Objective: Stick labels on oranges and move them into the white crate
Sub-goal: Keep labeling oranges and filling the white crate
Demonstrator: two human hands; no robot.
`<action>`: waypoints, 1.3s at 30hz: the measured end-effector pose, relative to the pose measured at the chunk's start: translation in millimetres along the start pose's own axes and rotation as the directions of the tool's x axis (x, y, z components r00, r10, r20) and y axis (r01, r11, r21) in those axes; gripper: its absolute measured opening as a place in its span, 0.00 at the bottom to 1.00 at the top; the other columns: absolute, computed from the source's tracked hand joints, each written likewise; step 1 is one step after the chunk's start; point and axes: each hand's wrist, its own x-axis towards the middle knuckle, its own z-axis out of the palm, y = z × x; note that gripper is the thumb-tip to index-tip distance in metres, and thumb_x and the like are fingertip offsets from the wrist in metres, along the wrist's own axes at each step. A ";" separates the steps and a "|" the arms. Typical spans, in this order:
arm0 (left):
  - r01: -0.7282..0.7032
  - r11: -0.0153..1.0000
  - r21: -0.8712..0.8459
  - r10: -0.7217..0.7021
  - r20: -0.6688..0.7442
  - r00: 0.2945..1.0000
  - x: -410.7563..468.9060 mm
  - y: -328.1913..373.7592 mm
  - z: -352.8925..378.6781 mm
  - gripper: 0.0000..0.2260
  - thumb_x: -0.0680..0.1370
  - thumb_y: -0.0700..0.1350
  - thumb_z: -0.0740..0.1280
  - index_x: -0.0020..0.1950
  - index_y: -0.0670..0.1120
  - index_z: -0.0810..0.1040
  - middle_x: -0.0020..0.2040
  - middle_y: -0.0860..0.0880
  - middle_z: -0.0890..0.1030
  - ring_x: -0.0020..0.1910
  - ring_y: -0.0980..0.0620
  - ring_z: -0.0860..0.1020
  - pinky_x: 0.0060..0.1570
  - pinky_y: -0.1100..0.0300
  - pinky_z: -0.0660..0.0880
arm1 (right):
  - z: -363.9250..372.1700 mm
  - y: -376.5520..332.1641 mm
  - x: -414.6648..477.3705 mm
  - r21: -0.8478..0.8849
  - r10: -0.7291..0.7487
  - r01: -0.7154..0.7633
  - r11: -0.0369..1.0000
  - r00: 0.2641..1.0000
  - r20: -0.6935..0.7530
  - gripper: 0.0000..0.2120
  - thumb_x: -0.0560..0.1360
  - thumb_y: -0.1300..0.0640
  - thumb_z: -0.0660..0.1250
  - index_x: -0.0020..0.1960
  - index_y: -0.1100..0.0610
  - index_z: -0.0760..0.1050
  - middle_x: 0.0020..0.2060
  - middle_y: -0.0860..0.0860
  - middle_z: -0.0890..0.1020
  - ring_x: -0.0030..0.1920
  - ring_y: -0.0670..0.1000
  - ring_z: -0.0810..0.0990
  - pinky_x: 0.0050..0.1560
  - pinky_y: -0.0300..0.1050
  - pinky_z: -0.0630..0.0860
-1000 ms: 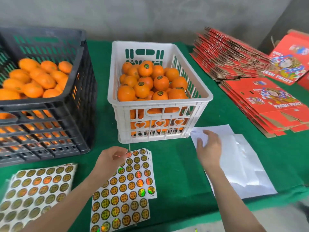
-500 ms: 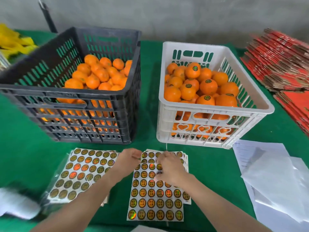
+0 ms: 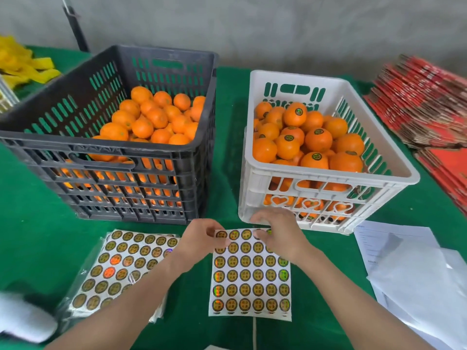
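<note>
A sheet of round gold labels [image 3: 250, 276] lies on the green table in front of me. My left hand [image 3: 202, 239] pinches the sheet's top left corner. My right hand [image 3: 276, 232] has its curled fingers on the top right labels, pinching there. Behind the sheet stands the white crate [image 3: 328, 178], holding labelled oranges [image 3: 318, 139]. To its left stands a dark grey crate [image 3: 126, 150] with unlabelled oranges [image 3: 156, 118].
A second stack of label sheets [image 3: 126, 263] in a clear wrap lies at the left. White backing papers [image 3: 414, 274] lie at the right. Flat red cartons [image 3: 429, 102] are stacked at the far right. Yellow material [image 3: 22, 64] sits at the far left.
My view has swung left, bringing the dark crate into sight. My right hand left the white papers and came onto the label sheet; both hands now hold its top edge.
</note>
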 end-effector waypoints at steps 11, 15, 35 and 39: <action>0.297 0.749 -0.593 -0.094 0.347 0.933 -3.4 30.2 -3.7 0.06 0.74 0.38 0.68 0.44 0.35 0.82 0.43 0.37 0.82 0.38 0.43 0.80 0.41 0.55 0.78 | 21.2 -39.6 -3.6 0.010 -0.055 0.058 0.998 0.976 -0.209 0.08 0.74 0.55 0.68 0.51 0.56 0.78 0.41 0.47 0.74 0.45 0.46 0.69 0.47 0.36 0.65; 0.272 0.764 -0.585 -0.177 0.216 0.960 0.4 29.4 2.1 0.06 0.76 0.39 0.68 0.40 0.38 0.81 0.36 0.40 0.82 0.33 0.45 0.80 0.39 0.55 0.77 | 22.5 -41.1 -3.0 0.033 0.024 -0.017 0.999 0.976 -0.217 0.09 0.73 0.51 0.70 0.50 0.53 0.80 0.41 0.48 0.76 0.44 0.46 0.71 0.45 0.37 0.68; 0.436 0.726 -0.532 -0.425 0.152 0.893 12.8 22.9 14.2 0.12 0.67 0.31 0.65 0.25 0.41 0.69 0.26 0.43 0.71 0.23 0.47 0.71 0.30 0.61 0.70 | 47.9 -39.3 -13.2 -0.111 -0.138 0.106 0.988 0.926 -0.352 0.14 0.52 0.64 0.80 0.28 0.54 0.76 0.26 0.46 0.75 0.27 0.46 0.74 0.28 0.30 0.69; 0.436 0.762 -0.480 -0.407 0.169 0.898 16.4 24.6 13.0 0.12 0.66 0.31 0.64 0.26 0.41 0.68 0.25 0.44 0.69 0.23 0.48 0.70 0.29 0.62 0.68 | 52.8 -32.2 -14.5 -0.026 -0.193 0.199 0.980 0.900 -0.391 0.10 0.59 0.68 0.74 0.31 0.56 0.75 0.29 0.48 0.75 0.32 0.46 0.73 0.31 0.36 0.71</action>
